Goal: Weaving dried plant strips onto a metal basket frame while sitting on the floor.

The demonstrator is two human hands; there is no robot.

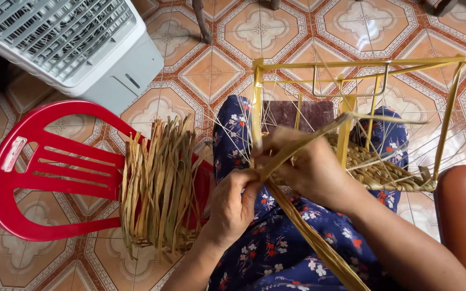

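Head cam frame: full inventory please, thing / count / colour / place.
Yellow metal wire frame: one, yellow, on the lap, right of centre.
Woven straw base: one, tan, at the frame's bottom.
Long dried straw strand: one bunch, tan, running from the hands to the bottom edge.
Bundle of dried straw strips: one, tan-green, on the chair.
Red plastic chair: one, left.
White plastic fan unit: one, top left.
Patterned floor tiles: orange and cream, all around.
Blue floral garment: one, on the lap.
Left hand: gripping the strand.
Right hand: gripping the strand at the frame.
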